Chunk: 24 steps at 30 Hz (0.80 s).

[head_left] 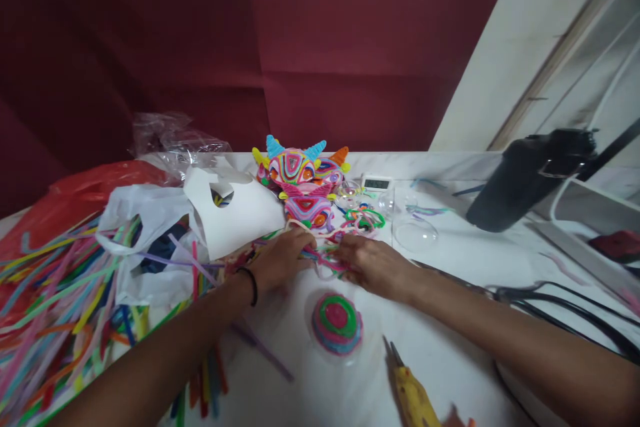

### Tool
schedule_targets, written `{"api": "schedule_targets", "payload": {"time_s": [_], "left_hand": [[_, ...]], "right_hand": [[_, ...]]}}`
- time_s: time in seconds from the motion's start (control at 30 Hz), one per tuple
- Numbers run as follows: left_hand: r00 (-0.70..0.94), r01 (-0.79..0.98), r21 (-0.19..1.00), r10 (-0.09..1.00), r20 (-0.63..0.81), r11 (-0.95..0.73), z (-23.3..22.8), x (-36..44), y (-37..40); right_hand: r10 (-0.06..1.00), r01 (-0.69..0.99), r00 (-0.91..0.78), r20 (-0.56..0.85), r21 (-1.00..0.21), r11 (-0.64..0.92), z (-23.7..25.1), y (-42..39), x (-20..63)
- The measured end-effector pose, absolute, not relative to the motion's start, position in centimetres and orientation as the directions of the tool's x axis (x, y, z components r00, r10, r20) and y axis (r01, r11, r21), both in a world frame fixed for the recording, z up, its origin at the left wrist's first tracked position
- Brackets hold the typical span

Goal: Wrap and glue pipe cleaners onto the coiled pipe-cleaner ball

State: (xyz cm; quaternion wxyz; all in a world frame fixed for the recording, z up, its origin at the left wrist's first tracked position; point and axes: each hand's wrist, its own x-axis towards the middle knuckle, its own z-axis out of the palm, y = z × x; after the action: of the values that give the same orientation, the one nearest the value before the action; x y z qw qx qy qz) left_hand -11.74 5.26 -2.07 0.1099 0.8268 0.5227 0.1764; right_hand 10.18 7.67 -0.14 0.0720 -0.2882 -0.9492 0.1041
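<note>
Both hands work in a small tangle of coloured pipe cleaners [325, 260] at the middle of the table. My left hand [285, 253], with a black band at the wrist, reaches in from the left, its fingers curled on the strands. From the right comes my right hand [373, 265], fingers bent and closed on the same tangle; the fingertips are partly hidden and blurred. Just in front lies a round disc of coiled pipe cleaners [339, 321], pink, green and blue. Behind the hands stand colourful horned animal-head figures [294, 167] made of pipe cleaners.
Loose pipe cleaners [55, 300], a white plastic bag [145, 213] and a white mask-like sheet [240, 210] lie left. A yellow-handled pointed tool [415, 395] lies in front. Rightward are black-handled scissors [493, 291], clear plastic domes [415, 235], a small digital display [377, 184] and a black bottle [520, 180].
</note>
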Motion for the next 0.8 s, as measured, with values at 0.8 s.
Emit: {"api": "schedule_targets", "payload": {"time_s": [0.8], "left_hand": [[0.319,0.890,0.279,0.931,0.180,-0.359,-0.4,-14.3,6.9]], "right_hand": [[0.691,0.559,-0.661,0.294,-0.421,0.714,4.0,12.9,13.8]]}}
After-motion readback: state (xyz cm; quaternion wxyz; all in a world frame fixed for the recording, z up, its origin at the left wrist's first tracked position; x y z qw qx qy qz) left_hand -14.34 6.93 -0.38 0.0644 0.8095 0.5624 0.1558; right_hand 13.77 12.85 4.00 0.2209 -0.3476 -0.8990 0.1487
